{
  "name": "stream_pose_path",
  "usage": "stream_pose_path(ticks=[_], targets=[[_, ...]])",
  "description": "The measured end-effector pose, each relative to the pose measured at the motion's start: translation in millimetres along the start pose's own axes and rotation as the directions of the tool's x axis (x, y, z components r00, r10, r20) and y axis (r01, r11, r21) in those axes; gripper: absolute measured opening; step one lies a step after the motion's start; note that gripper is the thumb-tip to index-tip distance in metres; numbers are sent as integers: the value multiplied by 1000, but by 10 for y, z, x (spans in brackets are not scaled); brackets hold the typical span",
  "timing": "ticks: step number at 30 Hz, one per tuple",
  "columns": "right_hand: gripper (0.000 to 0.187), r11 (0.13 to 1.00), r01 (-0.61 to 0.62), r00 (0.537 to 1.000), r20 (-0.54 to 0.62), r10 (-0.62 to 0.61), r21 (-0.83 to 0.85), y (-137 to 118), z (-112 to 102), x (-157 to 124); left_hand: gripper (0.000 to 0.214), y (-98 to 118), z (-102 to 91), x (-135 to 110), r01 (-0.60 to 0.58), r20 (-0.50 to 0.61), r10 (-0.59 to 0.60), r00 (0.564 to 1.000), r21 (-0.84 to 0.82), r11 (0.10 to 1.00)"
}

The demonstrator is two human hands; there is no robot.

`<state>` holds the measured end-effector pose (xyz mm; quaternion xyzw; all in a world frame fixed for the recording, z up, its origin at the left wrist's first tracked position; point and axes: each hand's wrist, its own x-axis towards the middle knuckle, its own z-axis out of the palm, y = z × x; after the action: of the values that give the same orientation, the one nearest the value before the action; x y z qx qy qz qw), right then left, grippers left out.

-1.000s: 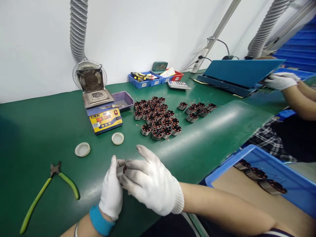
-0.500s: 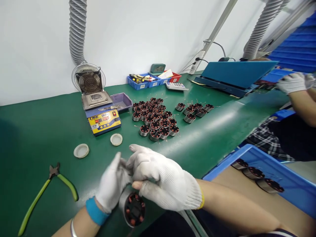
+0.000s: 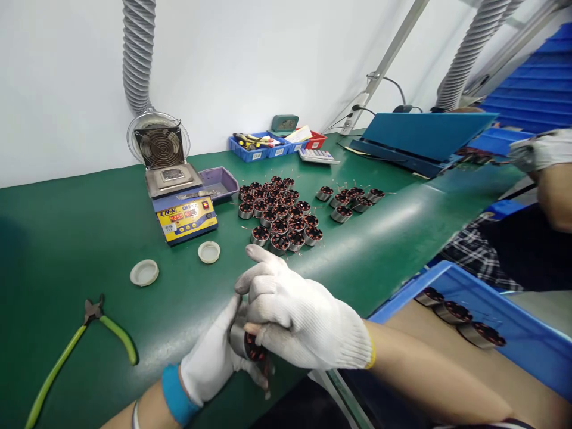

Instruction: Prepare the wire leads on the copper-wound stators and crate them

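The fingers of your left hand (image 3: pixel 210 360) are wrapped around one motor core (image 3: pixel 239 341), which is tilted over the surface (image 3: pixel 357 256), near its edge; the group of cores (image 3: pixel 279 227) stands at one o'clock from it. Your right hand (image 3: pixel 304 319) has its fingers half curled against the copper side; whether they pinch a wire, I cannot tell. In my judgement, the smooth metal could slip if the left hold loosens, and the glove fabric could catch and bend a winding.
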<state>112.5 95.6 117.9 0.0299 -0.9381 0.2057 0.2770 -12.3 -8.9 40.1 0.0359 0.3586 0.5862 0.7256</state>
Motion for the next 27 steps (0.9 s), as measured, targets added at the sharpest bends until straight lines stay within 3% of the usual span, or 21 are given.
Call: stream_pose_path(ticks=[3, 5, 7, 10, 12, 16, 18, 20, 23, 25, 27], targets=[[12, 985, -101, 987, -114, 117, 137, 90, -5, -7, 36, -41, 20, -36, 0, 36, -3, 999, 77, 997], [13, 962, -154, 941, -262, 213, 227, 148, -14, -26, 35, 20, 33, -59, -63, -47, 65, 997, 44, 997], [11, 973, -154, 914, -349, 207, 174, 194, 26, -65, 35, 110, 40, -69, -115, -148, 109, 983, -33, 993], [8, 982, -170, 950, -278, 143, -78, 235, 221, -148, 34, 204, 44, -61, -219, -248, 182, 951, -133, 967], [31, 961, -230, 961, -192, 199, -157, 241, 397, -192, 33, 218, 52, -43, -268, -280, 214, 936, -171, 948], [83, 971, -222, 975, -35, 220, -90, 219, 659, -214, 34, 175, 67, -3, -270, -329, 180, 927, -253, 929], [92, 974, -212, 977, -17, 211, -75, 207, 722, -216, 34, 132, 42, 14, -255, -347, 158, 924, -253, 933], [84, 975, -212, 977, -53, 209, -65, 199, 754, -228, 31, 75, -18, 29, -264, -335, 191, 923, -187, 946], [63, 977, -199, 968, -139, 208, 80, 188, 756, -247, 33, -24, -126, 42, -366, -270, 364, 892, 42, 930], [56, 928, -262, 937, -159, 310, 266, 177, 718, -241, 39, -74, -171, 41, -426, -209, 449, 869, 146, 893], [53, 784, -420, 857, -84, 508, 457, 164, 640, -212, 47, -87, -191, 33, -476, -160, 498, 852, 159, 865]])
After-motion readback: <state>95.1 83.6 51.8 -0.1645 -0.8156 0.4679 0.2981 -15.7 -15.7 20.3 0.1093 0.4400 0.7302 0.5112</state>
